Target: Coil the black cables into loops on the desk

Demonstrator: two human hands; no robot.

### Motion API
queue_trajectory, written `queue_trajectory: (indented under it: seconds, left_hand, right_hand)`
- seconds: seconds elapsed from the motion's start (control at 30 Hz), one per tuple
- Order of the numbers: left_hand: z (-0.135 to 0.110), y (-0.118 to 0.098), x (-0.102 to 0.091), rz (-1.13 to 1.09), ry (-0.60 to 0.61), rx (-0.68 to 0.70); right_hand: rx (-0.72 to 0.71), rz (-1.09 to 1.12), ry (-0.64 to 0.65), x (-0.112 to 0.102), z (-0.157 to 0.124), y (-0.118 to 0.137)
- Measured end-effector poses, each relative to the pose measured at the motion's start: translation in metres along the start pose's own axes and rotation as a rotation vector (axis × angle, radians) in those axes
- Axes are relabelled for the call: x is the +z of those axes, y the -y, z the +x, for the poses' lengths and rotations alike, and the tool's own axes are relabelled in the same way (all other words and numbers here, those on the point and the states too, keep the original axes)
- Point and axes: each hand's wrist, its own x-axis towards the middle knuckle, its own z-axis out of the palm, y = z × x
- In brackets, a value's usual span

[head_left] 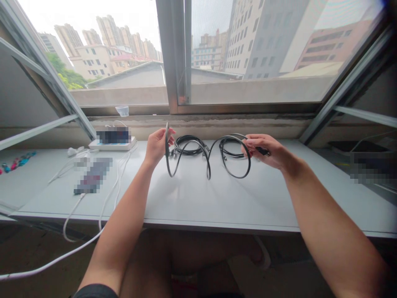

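A black cable (208,163) hangs in loops between my two hands above a grey-white table (217,198). My left hand (158,145) pinches one end of it, held upright. My right hand (266,150) is closed on the other end, where the cable forms a round loop. Behind the held cable, two coiled black cables (187,147) lie on the table near the window sill.
At the left of the table are a white power strip (112,144), a blurred flat device (93,176) and white cords (108,194) trailing over the front edge. A small clear cup (123,110) stands on the sill. Dark items lie at the far right (356,147).
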Motion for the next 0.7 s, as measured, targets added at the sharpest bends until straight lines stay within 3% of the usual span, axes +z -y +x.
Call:
queue_trajectory:
  seconds: [0.33, 0.5, 0.7]
  left_hand:
    - [0.002, 0.003, -0.006, -0.047, -0.105, -0.156]
    - [0.003, 0.006, -0.009, -0.072, -0.067, -0.243]
    - [0.000, 0.003, -0.005, -0.090, 0.051, -0.345]
  right_hand:
    - [-0.064, 0.204, -0.119, -0.008, -0.006, 0.006]
    - [-0.107, 0.367, -0.089, -0.010, -0.006, 0.006]
    - [-0.074, 0.094, -0.196, -0.008, -0.004, 0.004]
